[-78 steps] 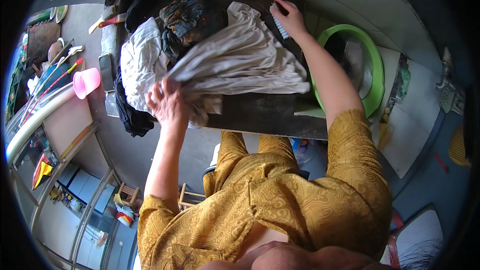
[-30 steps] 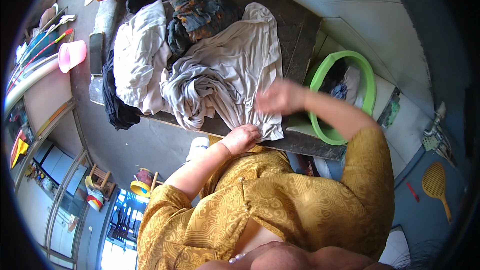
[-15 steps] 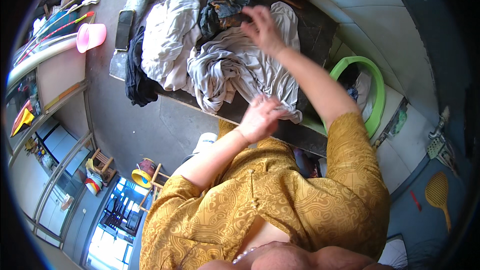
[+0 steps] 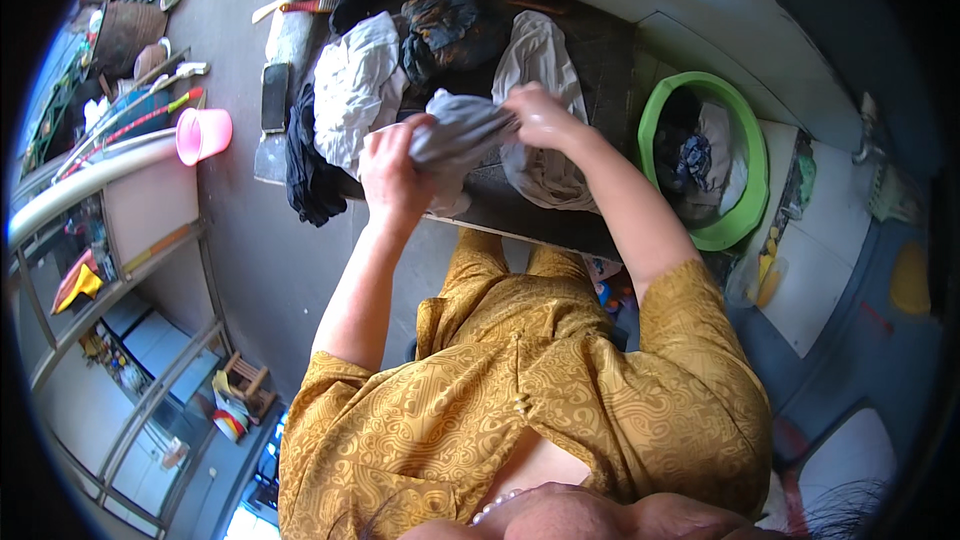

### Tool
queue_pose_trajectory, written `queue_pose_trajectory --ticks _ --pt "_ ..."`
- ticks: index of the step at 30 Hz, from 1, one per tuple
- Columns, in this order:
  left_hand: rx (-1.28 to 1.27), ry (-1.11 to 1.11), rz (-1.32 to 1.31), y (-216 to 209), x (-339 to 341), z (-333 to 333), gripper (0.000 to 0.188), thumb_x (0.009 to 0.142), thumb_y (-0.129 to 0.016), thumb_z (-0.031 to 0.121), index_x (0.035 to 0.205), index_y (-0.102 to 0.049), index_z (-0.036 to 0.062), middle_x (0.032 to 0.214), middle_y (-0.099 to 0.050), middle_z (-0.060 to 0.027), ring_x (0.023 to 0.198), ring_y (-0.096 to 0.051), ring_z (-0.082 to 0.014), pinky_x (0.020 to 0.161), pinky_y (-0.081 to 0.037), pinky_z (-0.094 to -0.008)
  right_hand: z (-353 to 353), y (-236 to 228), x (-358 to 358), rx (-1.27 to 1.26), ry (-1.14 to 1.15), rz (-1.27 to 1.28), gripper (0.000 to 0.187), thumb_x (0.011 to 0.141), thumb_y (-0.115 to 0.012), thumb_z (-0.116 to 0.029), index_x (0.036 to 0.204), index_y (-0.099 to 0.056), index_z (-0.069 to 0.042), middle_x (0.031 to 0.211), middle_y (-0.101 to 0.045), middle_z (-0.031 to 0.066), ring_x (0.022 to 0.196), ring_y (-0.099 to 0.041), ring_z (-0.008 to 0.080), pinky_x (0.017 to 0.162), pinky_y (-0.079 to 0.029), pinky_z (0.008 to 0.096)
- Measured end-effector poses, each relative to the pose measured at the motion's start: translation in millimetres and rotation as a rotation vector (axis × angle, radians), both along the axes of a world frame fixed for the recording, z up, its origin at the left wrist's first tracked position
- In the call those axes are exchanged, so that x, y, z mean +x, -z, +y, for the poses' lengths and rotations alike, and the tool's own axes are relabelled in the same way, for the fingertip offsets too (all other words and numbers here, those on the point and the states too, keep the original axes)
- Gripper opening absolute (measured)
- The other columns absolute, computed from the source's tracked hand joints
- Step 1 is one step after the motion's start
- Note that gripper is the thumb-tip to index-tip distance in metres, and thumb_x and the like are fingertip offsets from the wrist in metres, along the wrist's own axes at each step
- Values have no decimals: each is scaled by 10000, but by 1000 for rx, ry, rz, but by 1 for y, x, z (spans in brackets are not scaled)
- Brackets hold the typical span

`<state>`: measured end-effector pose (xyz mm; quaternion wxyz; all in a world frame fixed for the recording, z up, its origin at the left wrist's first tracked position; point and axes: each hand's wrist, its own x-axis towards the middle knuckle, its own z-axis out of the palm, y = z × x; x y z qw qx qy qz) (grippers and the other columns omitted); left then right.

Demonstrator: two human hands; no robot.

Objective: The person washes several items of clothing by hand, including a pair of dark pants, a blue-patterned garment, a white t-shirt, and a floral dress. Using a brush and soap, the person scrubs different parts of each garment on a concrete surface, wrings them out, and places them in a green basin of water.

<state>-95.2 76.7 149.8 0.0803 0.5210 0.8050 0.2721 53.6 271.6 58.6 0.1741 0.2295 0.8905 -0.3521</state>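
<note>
Stretched between my two hands is a bunched grey cloth, held just above a dark slab bench. My left hand is closed on its left part. At the other end, my right hand grips the cloth with curled fingers. A light grey garment lies in a long loop on the bench, partly behind my right hand and wrist. Just left of the grey cloth sits a heap of white cloth. Beyond it is a dark cloth with orange patches.
A green tub with dark and pale clothes stands right of the bench. Black cloth hangs over the bench's left end. A red-handled brush lies at the far left corner. The pink bucket is further left; a tap is at the wall.
Both hands have taken hold of the grey cloth and lifted it, bunching it between them. My left hand went left and up, my right hand downward. The whole view has shifted.
</note>
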Motion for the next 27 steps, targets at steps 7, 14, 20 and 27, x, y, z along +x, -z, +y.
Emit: queue_pose_trajectory --ticks 7,14,20,27 --pt "-289 -654 -1410 23 32 72 574 946 -516 473 1421 -490 153 1271 -596 -117 1249 -525 -240 1042 -419 -419 -29 -78 40 52 650 853 436 733 -734 -1 1150 -613 43 1231 -558 210 1106 -598 359 940 -500 376" --pt "-85 101 -2058 77 53 138 473 1063 -385 363 1389 -498 39 1364 -566 -132 1305 -502 -270 1148 -349 -405 -60 -126 51 -458 483 1022 526 788 -692 47 1287 -531 4 1213 -574 90 1180 -556 225 1039 -416 294" --pt "-422 -296 -2030 99 63 181 430 1004 -441 370 1268 -591 65 1274 -627 -137 1177 -595 -302 1024 -458 -505 39 -29 186 -636 906 665 563 801 -695 -70 1342 -546 -124 1364 -557 97 1208 -566 240 991 -488 360" --pt "-479 -85 -274 143 101 221 445 888 -545 437 1230 -571 154 1204 -616 -113 1247 -512 -326 1020 -367 -554 56 74 75 215 849 161 451 988 -441 -526 1371 -536 -309 1519 -432 14 1439 -324 299 1083 -200 729"
